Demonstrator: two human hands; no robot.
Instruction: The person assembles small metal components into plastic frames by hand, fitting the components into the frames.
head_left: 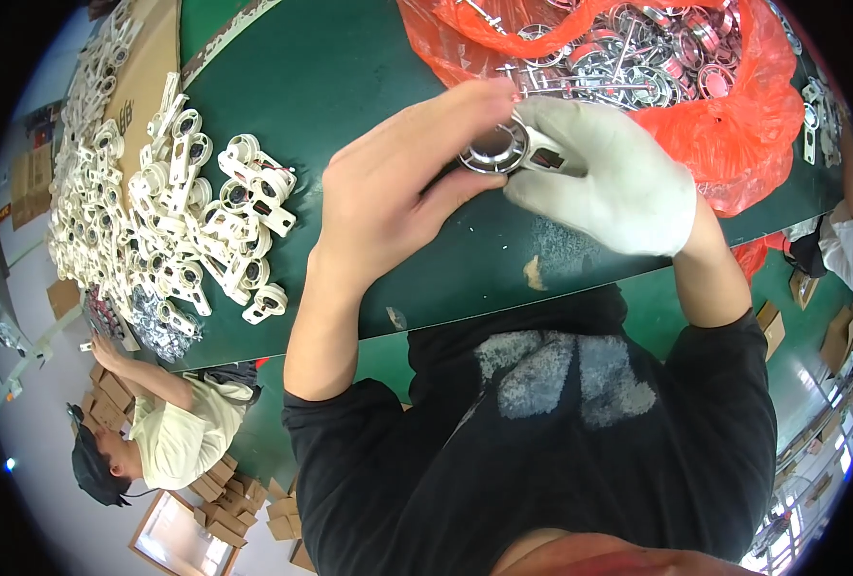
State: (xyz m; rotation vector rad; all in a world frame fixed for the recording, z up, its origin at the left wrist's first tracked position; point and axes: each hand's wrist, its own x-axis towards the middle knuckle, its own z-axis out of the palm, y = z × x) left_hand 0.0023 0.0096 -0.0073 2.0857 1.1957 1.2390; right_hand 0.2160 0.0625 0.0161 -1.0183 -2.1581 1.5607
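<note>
Your left hand [397, 178] and gloved right hand [613, 178] pinch a white part [563, 161] with a silver ring [519, 149] above the counter [282, 86]; uneven pressure could tilt the ring, or loose gloved fingers drop it.

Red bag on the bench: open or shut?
Open. The bag has its mouth spread wide, and the shiny ring parts inside show from above.
</note>
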